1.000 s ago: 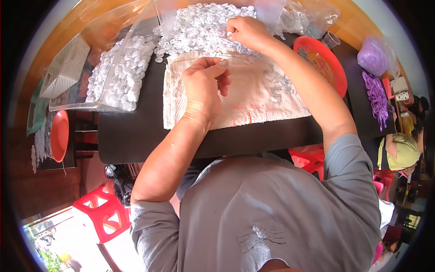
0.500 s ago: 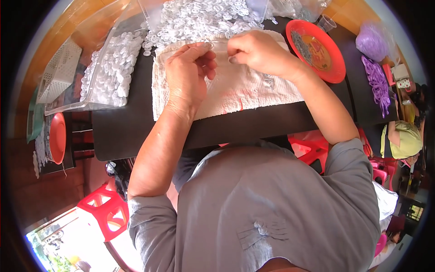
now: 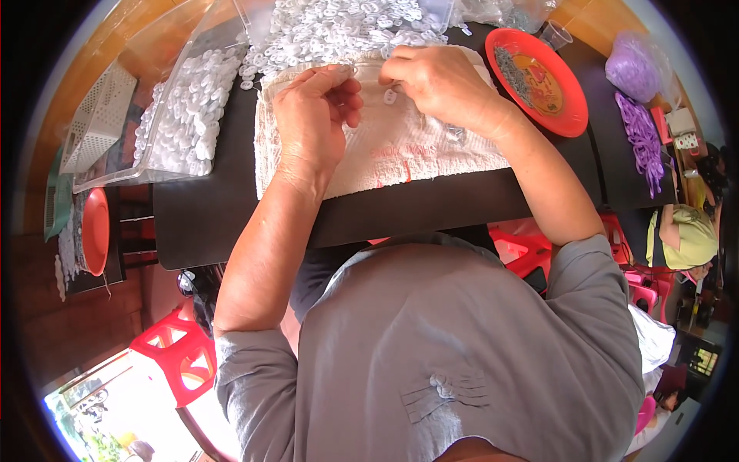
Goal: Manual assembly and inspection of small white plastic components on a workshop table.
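My left grip (image 3: 312,115) hangs over the far left part of the towel (image 3: 369,158), back of the hand up, thumb laid along the forefinger and the other fingers curled in. A tiny pale bit shows at the thumb tip, but I cannot tell whether I am pinching it. My right grip (image 3: 443,88) is just across from it, fingers bent and tips pointing left, and the 2 grips stand near each other without touching. What is between my right fingertips is hidden, so I cannot tell if that grip is pressed together.

1 white piece (image 3: 390,96), oval with a hole, shows just below my right fingertips; whether it hangs from them or lies on the towel, I cannot tell. Many more white pieces (image 3: 331,27) spill from the far bin (image 3: 440,14) onto the desk (image 3: 215,215), up to the towel's far edge. Others fill the left bin (image 3: 115,182), which is clear and tilted. Small shiny bits (image 3: 456,135) lie on the towel below my right wrist.

To the right is a red plate (image 3: 571,115) with grey bits (image 3: 510,73) along its left side, a clear cup (image 3: 556,35) just beyond, and purple strips (image 3: 639,142) farther over.
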`<state>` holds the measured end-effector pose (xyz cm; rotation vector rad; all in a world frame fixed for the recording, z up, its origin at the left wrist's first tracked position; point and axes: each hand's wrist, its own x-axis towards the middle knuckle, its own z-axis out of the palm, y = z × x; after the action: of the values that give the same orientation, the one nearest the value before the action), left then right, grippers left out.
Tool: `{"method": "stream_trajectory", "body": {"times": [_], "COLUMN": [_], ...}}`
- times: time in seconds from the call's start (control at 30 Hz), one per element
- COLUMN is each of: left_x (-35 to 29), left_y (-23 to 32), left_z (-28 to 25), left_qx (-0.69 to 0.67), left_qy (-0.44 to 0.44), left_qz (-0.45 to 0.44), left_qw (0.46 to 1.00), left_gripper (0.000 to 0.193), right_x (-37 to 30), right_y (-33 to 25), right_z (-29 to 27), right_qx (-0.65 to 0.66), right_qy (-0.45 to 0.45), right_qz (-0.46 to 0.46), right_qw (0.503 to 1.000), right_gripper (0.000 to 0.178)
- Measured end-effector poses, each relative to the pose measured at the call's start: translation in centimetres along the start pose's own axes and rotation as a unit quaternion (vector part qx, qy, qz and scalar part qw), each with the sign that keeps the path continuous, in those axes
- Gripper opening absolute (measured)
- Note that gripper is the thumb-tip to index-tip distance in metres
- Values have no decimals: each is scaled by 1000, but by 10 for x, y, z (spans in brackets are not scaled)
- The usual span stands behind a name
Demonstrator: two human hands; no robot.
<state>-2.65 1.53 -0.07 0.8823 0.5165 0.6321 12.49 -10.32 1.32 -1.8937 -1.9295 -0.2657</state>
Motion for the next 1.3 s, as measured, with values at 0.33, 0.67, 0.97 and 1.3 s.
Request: {"method": "stream_trajectory", "body": {"times": [0.33, 0.67, 0.97, 1.3], "left_x": [0, -2, -10, -11], "left_y": [0, 1, 2, -2], "left_z": [-1, 1, 11, 11], "left_qx": [8, 6, 61, 98], "left_qy": [-20, -15, -37, -39], "left_qz": [-4, -8, 3, 53], "left_qw": [1000, 1000, 997, 993], "left_gripper": [10, 10, 11, 12], "right_x": [-2, -2, 2, 1], "right_y": [-7, -17, -9, -15], "right_z": [18, 23, -13, -18], "right_qx": [-119, 40, 469, 466], "right_qy": [-68, 23, 19, 22], "right_qz": [61, 62, 267, 267], "right_qw": [989, 997, 842, 843], "right_gripper": [11, 8, 21, 21]}}
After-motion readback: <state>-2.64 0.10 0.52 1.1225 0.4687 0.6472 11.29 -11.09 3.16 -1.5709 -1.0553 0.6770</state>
